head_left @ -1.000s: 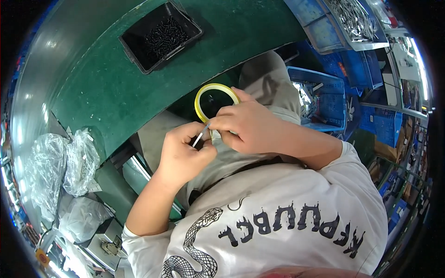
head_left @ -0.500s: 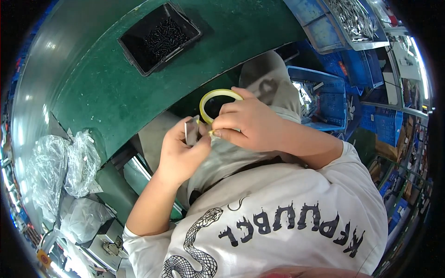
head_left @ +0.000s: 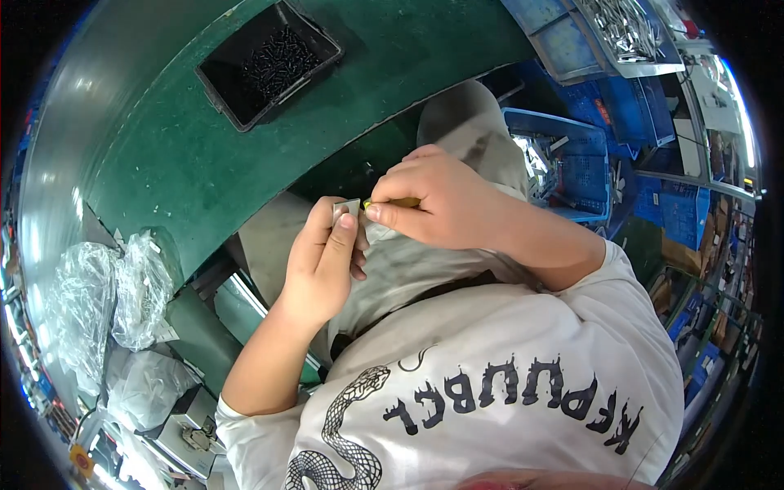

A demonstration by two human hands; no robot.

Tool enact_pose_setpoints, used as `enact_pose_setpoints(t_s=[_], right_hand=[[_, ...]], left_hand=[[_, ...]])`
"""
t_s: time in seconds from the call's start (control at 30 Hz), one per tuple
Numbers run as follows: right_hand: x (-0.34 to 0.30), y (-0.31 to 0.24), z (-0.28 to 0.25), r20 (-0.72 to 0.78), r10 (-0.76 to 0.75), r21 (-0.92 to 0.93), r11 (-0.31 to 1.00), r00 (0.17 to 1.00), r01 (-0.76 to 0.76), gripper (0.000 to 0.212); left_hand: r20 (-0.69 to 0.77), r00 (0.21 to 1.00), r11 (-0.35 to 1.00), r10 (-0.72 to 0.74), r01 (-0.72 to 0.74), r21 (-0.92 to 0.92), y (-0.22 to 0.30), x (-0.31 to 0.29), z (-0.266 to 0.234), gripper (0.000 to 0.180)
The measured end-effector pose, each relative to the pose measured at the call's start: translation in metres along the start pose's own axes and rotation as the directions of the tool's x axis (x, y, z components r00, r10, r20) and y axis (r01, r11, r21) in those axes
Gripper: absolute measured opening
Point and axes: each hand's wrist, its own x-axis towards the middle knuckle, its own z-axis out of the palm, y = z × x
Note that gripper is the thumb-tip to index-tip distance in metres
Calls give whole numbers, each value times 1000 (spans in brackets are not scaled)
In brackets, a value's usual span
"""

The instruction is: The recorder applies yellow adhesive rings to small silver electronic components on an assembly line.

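Observation:
My left hand (head_left: pixel 318 257) pinches a small flat piece of shiny metal (head_left: pixel 349 207), with the thumb pressed on its face. Close to its right edge is my right hand (head_left: pixel 441 200), fingers curled round a roll of yellow tape (head_left: pixel 405 202). Only a strip of the roll's edge shows; the fingers hide the rest. A bit of yellow tape (head_left: pixel 367 207) sticks out at the right fingertips beside the metal piece. Whether it touches the metal I cannot tell. Both hands are above my lap, in front of the table's edge.
On the green table (head_left: pixel 204 171) stands a black bin (head_left: pixel 233 114) of small black parts. Blue crates with metal pieces are at the right, one low (head_left: pixel 584 180) and one higher (head_left: pixel 572 61). Clear plastic bags (head_left: pixel 143 294) lie at the left.
The tape roll has turned from a full visible ring to a strip under my right hand. My left thumb has moved onto the metal piece, which is now tilted differently.

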Motion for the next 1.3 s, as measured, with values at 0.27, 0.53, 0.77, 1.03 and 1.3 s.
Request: enact_pose_setpoints(t_s=[0.27, 0.53, 0.77, 1.03, 1.3], right_hand=[[-1, -2, 2, -31, -40, -83, 996, 999, 38, 16], [-1, 1, 3, -30, -54, -111, 993, 998, 50, 15], [-1, 0, 4, -44, -30, -101, 995, 999, 25, 17], [2, 0, 7, -99, 79, 21, 997, 992, -77, 22], [1, 0, 8, -43, 167, 178, 972, 985, -157, 25]], left_hand=[[33, 998, 999, -46, 45, 29, 1, 0, 2, 24], [34, 999, 998, -32, 31, 49, -1, 0, 2, 20], [0, 999, 991, 35, -35, 127, -6, 4, 1, 17], [25, 940, 799, 340, -303, 519, -6, 6, 2, 11], [97, 891, 627, 443, -385, 677, -4, 8, -5, 19]])
